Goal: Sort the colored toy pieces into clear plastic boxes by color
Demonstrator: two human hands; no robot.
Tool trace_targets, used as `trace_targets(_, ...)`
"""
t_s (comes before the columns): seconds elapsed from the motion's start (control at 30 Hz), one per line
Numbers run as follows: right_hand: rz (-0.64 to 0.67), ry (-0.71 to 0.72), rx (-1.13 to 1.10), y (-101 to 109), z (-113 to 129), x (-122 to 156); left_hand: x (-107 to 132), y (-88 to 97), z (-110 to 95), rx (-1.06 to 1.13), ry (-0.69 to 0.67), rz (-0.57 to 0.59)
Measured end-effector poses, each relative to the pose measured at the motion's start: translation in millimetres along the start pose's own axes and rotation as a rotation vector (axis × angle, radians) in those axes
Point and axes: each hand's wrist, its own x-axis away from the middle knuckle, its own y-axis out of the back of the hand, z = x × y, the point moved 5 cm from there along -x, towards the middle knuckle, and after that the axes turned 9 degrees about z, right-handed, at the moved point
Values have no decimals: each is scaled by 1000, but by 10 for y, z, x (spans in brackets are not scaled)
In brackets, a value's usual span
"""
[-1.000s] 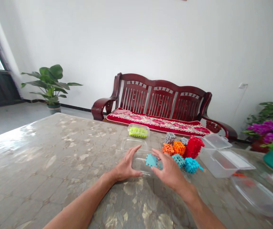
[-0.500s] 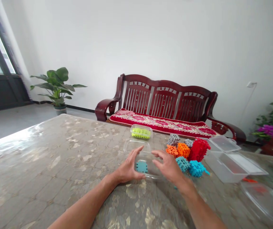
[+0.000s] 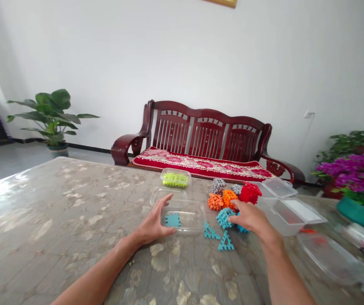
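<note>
A clear plastic container (image 3: pixel 197 218) sits on the table with a teal square interlocking piece (image 3: pixel 173 220) lying flat in its left end. My left hand (image 3: pixel 154 220) grips that end, thumb at the front and fingers at the back. My right hand (image 3: pixel 248 214) hovers at a teal block cluster (image 3: pixel 225 217), thumb and fingers spread apart; whether it touches cannot be made out. Under it a blue cluster (image 3: pixel 243 224) is partly hidden. Two loose teal triangular pieces (image 3: pixel 226 241) lie in front. Behind stand orange clusters (image 3: pixel 215 202), grey clusters (image 3: pixel 218 185) and a red cluster (image 3: pixel 251 192).
A clear container of yellow-green pieces (image 3: pixel 175 179) stands farther back, a clear lid (image 3: pixel 156 195) before it. To the right are a larger open plastic box (image 3: pixel 280 212), another clear lid (image 3: pixel 324 258) and a teal flower pot (image 3: pixel 359 214). A wooden bench (image 3: pixel 204 131) stands beyond the table.
My right hand has left the container's right side and moved right to the teal and blue clusters. The two teal triangles now show. My left hand stays on the container. The view has turned right.
</note>
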Motion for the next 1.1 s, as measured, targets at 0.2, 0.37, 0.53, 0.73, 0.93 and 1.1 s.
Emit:
trace_targets(0.2,59,-46,202,-13,315,24,-20,-7,17,-20,14,25)
trace_targets(0.37,90,-85,245,-63,346,5,-52,-22,18,-32,-12,61)
trace_targets(0.53,48,-113,173,52,341,15,-54,-26,8,-39,-33,66)
trace_targets(0.73,-86,262,-219,184,821,16,-51,-40,23,-19,-27,74)
trace_targets(0.93,51,505,-138,-62,1397,-32,-56,-45,18,-27,-57,52)
trace_targets(1.1,161,543,-112,-242,1423,-88,-54,-39,-3,-36,-49,52)
